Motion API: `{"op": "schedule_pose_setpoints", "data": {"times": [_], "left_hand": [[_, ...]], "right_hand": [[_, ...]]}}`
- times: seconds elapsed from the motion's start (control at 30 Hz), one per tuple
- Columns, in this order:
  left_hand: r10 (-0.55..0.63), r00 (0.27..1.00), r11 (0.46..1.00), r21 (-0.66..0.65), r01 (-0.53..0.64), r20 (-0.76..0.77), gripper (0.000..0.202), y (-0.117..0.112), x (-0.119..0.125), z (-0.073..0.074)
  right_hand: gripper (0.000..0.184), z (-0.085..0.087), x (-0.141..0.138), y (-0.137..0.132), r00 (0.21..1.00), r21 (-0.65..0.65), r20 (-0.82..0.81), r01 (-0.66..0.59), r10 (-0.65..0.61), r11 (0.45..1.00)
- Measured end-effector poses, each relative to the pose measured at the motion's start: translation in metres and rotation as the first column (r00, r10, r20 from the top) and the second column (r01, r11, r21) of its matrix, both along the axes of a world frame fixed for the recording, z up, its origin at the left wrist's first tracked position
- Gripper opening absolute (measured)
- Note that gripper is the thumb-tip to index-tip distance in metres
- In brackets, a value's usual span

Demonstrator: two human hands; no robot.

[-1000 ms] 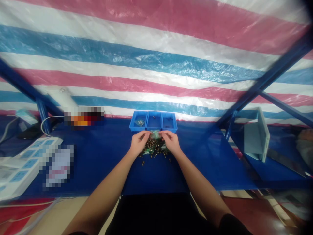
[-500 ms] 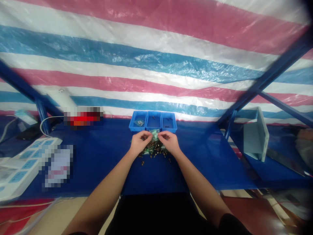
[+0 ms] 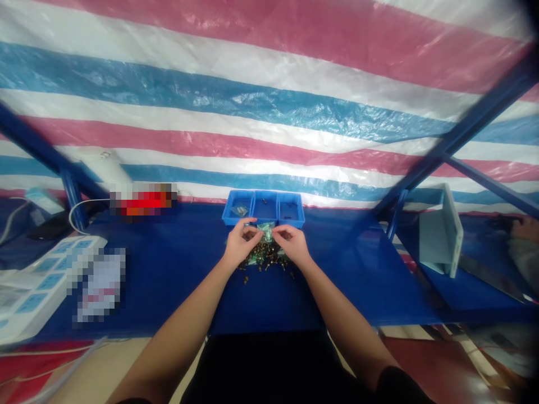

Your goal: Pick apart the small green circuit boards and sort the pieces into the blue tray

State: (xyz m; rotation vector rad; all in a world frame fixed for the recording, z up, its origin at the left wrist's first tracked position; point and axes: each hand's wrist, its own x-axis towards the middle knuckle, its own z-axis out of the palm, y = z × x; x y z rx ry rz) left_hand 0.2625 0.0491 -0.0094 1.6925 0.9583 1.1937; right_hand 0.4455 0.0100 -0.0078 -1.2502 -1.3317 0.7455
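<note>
Packet (image 3: 265,231): small, clear plastic, greenish tint, crinkled w/ a bit of glare, roughly rectangular. Held up btwn both hands, just above the far side of a loose pile (image 3: 265,257) & just in front of the mid bin. Contents too small/blurred to ID.

R hand (image 3: 295,244): grip closed to a pinch, thumb + finger tips tog. on packet's right edge. L hand (image 3: 241,246): thumb tip at packet's left edge, one finger raised w/ a gap below it; can't tell if that grip is actually pinching or just touching.

Pile: lots of small brass-col. & dark parts, some green bits mixed in, under/btwn the hands on blue bench (image 3: 357,264); a few strays on the near side.

Text: any print on packet too small to read. Marks on blue panels of white pwr strip (image 3: 53,280) (bench, far left) also illegible. Pixelated patches next to strip & further back hide whatever's printed there.

Containers: 3 blue open-top bins side by side at back of bench. Left bin (image 3: 227,216): clear packet w/ small pcs. Mid bin (image 3: 265,212): small dark part near back wall. Right bin (image 3: 300,216): a few small dark pcs.
</note>
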Motion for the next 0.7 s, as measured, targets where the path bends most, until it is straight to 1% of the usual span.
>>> {"op": "schedule_pose_setpoints", "data": {"times": [0.07, 0.27, 0.4, 0.53, 0.7], "left_hand": [[-0.013, 1.000, 1.000, 0.011, 0.014, -0.019, 0.045, 0.0003, -0.0004, 0.0007], [-0.020, 0.996, 1.000, 0.021, 0.022, -0.086, 0.036, 0.0016, -0.0003, -0.0045], [-0.016, 0.994, 0.999, 0.048, 0.021, -0.108, 0.029, 0.0012, -0.0007, -0.0062], [-0.044, 0.991, 0.997, 0.054, 0.052, -0.129, 0.026, 0.0006, -0.0015, -0.0053], [-0.054, 0.982, 0.994, 0.079, 0.069, -0.181, 0.024, 0.0008, -0.0014, -0.0069]], "right_hand": [[0.019, 0.0006, -0.0004, -0.0002, 1.000, 0.015, -0.009, 0.002, -0.002, 1.000], [0.025, -0.0006, -0.0004, 0.0020, 0.997, 0.059, -0.060, 0.055, -0.051, 0.997], [0.028, -0.0003, -0.0004, 0.0018, 0.996, 0.054, -0.082, 0.035, -0.031, 0.998], [0.029, 0.0024, -0.0010, -0.0006, 0.997, 0.056, -0.071, 0.005, -0.001, 0.998], [0.029, 0.0034, -0.0014, -0.0018, 0.999, 0.043, -0.045, 0.011, -0.009, 0.999]]}}
